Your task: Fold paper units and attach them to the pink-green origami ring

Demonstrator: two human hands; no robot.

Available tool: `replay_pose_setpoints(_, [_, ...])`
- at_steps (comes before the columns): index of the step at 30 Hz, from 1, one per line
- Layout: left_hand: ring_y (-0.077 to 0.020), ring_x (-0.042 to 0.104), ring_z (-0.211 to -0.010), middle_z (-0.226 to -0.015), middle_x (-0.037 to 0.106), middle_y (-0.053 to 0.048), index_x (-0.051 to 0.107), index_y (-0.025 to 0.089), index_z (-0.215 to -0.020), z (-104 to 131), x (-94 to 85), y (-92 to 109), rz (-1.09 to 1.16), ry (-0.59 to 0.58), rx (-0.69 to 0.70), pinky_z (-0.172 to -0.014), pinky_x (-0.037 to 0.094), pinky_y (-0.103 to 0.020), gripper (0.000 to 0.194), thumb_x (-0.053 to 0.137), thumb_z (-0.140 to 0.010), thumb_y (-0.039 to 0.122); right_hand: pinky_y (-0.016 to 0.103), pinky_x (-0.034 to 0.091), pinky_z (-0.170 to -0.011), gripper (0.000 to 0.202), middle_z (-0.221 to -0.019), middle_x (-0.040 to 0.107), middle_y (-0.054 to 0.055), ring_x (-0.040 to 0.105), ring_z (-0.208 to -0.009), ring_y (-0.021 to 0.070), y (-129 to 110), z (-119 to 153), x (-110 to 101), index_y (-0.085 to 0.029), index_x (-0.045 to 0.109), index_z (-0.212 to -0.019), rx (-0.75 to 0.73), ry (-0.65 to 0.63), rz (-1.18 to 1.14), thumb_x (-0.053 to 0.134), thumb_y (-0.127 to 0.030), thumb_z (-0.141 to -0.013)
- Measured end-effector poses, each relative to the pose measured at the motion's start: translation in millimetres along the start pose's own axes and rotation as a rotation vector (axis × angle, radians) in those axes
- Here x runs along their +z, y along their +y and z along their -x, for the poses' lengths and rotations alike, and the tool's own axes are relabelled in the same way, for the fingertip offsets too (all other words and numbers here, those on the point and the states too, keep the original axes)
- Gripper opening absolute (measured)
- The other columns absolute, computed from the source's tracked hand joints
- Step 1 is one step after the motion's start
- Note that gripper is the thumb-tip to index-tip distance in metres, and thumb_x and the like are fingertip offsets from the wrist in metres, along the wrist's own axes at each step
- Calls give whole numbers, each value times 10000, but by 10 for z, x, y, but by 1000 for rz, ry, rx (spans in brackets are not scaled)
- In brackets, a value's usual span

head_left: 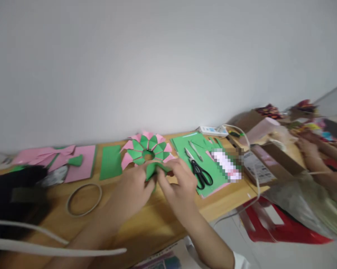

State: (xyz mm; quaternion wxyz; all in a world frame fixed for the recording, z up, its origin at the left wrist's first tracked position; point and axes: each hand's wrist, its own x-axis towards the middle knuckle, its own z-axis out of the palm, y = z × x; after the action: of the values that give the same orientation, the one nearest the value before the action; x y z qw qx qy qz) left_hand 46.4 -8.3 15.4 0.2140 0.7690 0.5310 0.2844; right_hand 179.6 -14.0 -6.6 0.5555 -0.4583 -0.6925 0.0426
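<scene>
Between both hands is a small folded piece of green paper point(150, 170), held above the near part of the wooden table point(123, 209). My left hand point(137, 183) pinches its left side. My right hand point(181, 183) grips its right side, thumb and fingers closed on it. Just behind the hands lies a round paper flower point(142, 149) with green inner folds and pink outer points; the fingers hide its front edge. A flat green sheet point(110, 160) is left of the flower. Black-handled scissors point(197, 170) rest to the right on a stack of green paper point(181, 144).
A roll of tape point(84, 200) lies at left, near pink sheets point(84, 160) with folded pieces. A cutter point(195, 150) sits beside the scissors. At the back right are a white power strip point(211, 130) and its cable. Past a cardboard box point(278, 160), another person's hands point(308, 147) work.
</scene>
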Motion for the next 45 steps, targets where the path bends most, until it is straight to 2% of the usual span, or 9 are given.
replay_pose_setpoints(3, [-222, 699, -860, -972, 757, -56, 645, 215, -994, 71, 46, 6, -3, 28, 44, -796, 496, -335, 295, 429, -832, 96, 287, 519, -648, 170, -757, 656, 4, 625, -705, 149, 0, 75, -60, -226, 627, -854, 19, 6, -85, 561, -75, -810])
replay_pose_setpoints(9, [-198, 699, -946, -1042, 751, -54, 608, 210, -1120, 227, 122, -108, 70, 155, 200, -860, 534, -334, 401, 424, -807, 39, 336, 552, -727, 235, -848, 678, 31, 660, -801, 178, -17, 195, -94, -242, 618, -947, -47, 5, -143, 574, -67, -796])
replay_pose_setpoints(16, [-215, 693, -1026, -1125, 738, -47, 631, 226, -1147, 281, 138, -87, 147, 140, 141, -965, 519, -339, 400, 444, -826, 77, 334, 577, -700, 285, -887, 708, 53, 690, -820, 195, -34, 241, -111, -248, 643, -1021, -133, 9, -75, 587, -75, -801])
replay_pose_setpoints(22, [-185, 700, -849, -909, 764, -12, 692, 217, -882, 230, 139, -24, 386, 118, -124, -821, 557, -305, 225, 510, -785, 127, 368, 544, -744, 286, -945, 673, 67, 645, -866, 200, -33, 159, -166, -249, 644, -1057, -138, -45, -18, 655, -102, -812])
replay_pose_setpoints(26, [-168, 678, -734, -834, 730, -14, 657, 188, -904, 177, 97, -25, 580, 119, -311, -717, 567, -295, 192, 625, -719, 228, 355, 536, -774, 349, -1011, 657, 60, 622, -950, 197, 71, 103, -192, -260, 613, -1146, 98, -190, -240, 687, -173, -817])
replay_pose_setpoints(30, [-128, 601, -534, -689, 674, 6, 632, 169, -885, 158, 91, -79, 759, 7, -443, -534, 532, -261, 243, 673, -680, 293, 312, 538, -742, 272, -953, 698, 34, 644, -850, 158, 207, 117, -176, -250, 647, -1107, 363, -332, -506, 634, -187, -842])
replay_pose_setpoints(34, [-113, 572, -513, -672, 651, 14, 602, 171, -899, 159, 107, -116, 832, 4, -496, -508, 522, -244, 283, 692, -654, 280, 293, 523, -668, 193, -835, 705, 20, 625, -729, 146, 272, 129, -139, -232, 706, -1002, 489, -358, -537, 647, -225, -819])
replay_pose_setpoints(41, [-134, 577, -598, -695, 641, 7, 617, 172, -848, 177, 128, -201, 636, -36, -469, -554, 496, -246, 221, 663, -684, 311, 262, 490, -632, 161, -768, 688, 3, 585, -686, 131, 272, 98, -72, -217, 720, -927, 391, -352, -468, 661, -166, -787])
replay_pose_setpoints(45, [-132, 508, -592, -635, 575, 16, 613, 166, -712, 187, 170, -290, 540, -157, -421, -543, 448, -240, 181, 610, -694, 346, 247, 484, -649, 118, -810, 689, 11, 592, -710, 125, 263, 79, -35, -201, 713, -882, 373, -431, -451, 656, -140, -798])
